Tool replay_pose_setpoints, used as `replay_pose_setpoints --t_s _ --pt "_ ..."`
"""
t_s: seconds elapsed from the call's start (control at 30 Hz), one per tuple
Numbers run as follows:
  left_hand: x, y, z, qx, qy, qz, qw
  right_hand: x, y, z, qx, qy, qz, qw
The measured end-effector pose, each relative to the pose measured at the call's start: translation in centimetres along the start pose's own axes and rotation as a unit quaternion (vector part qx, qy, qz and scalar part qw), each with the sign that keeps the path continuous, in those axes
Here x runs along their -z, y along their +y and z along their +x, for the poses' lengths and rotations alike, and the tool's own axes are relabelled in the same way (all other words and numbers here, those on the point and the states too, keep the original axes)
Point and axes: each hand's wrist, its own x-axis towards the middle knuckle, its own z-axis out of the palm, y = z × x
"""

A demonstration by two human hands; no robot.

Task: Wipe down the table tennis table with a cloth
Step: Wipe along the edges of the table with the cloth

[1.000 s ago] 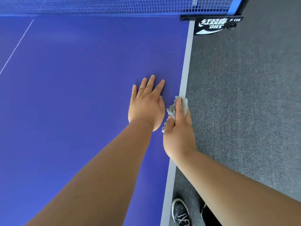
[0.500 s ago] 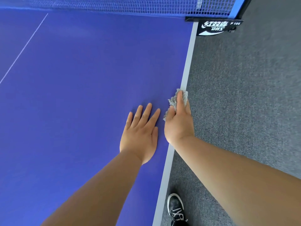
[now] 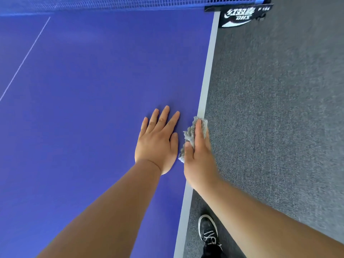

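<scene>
The blue table tennis table [image 3: 89, 94] fills the left of the view, with a white line along its right side. My left hand [image 3: 156, 142] rests flat on the blue top, fingers straight and spread, close to that side. Just right of it, my right hand [image 3: 198, 157] holds a crumpled grey cloth [image 3: 189, 135] against the table's right edge. The thumb sits on the cloth and the index finger lies straight over it. The other right fingers are hidden behind the hand.
The net [image 3: 111, 4] spans the top of the view, and its black DHS clamp [image 3: 238, 15] sits at the table's far right corner. Grey carpet [image 3: 279, 108] lies to the right. My black shoe [image 3: 209, 233] stands on it beside the table edge.
My right hand has slid the cloth back along the edge, away from the net. My left hand moved nearer to me a second ago and has since stayed flat beside the cloth.
</scene>
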Motion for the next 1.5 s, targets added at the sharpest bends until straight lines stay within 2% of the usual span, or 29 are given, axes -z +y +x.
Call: replay_pose_setpoints --t_s 0.2,0.3,0.4,0.5,0.6,0.73,0.8,0.87,1.0,1.07,1.2,1.33,1.4,1.5 --pt "-0.5 0.0 0.2 0.0 0.013 0.01 1.0 2.2 -1.3 8.3 -0.012 -0.015 0.056 0.998" --pt "-0.5 0.0 0.2 0.0 0.015 0.011 1.0 2.6 -2.4 10.4 0.002 0.004 0.033 0.999" --pt "-0.3 0.1 0.2 0.001 0.012 0.005 1.0 1.9 -2.0 7.2 0.051 0.004 0.088 0.995" --pt "-0.2 0.2 0.2 0.002 0.015 0.0 1.0 0.5 0.3 1.2 0.083 -0.014 0.059 0.995" --pt "-0.2 0.1 0.2 0.003 0.018 0.006 1.0 0.4 1.3 0.7 0.055 -0.036 0.022 0.998" --pt "-0.5 0.0 0.2 0.001 0.018 0.0 1.0 1.8 -1.3 8.1 0.003 -0.034 0.135 0.99" --pt "-0.4 -0.1 0.3 -0.001 0.019 0.003 1.0 2.1 -2.4 10.0 0.002 -0.004 0.132 0.991" --pt "-0.4 -0.1 0.2 -0.001 0.016 0.0 1.0 1.6 -2.2 8.6 0.013 0.0 0.104 0.994" --pt "-0.2 0.0 0.2 0.0 0.011 0.006 1.0 -0.6 1.1 -1.6 0.063 -0.019 0.075 0.995" --pt "-0.2 0.0 0.2 0.0 0.014 0.006 1.0 -1.1 1.6 -3.9 0.058 -0.018 0.048 0.997" --pt "-0.4 -0.1 0.3 -0.003 0.015 0.002 1.0 0.3 -1.2 1.5 0.038 -0.013 0.123 0.992" --pt "-0.7 -0.4 0.3 -0.007 0.018 -0.002 1.0 1.0 -2.0 6.8 0.015 0.034 0.058 0.998" --pt "-0.8 -0.4 0.2 -0.008 0.019 -0.004 1.0 0.7 -1.7 5.2 0.009 0.036 0.033 0.999" --pt "-0.7 -0.4 0.3 -0.013 0.024 0.0 1.0 -0.8 -0.2 -1.3 0.032 0.024 0.056 0.998"
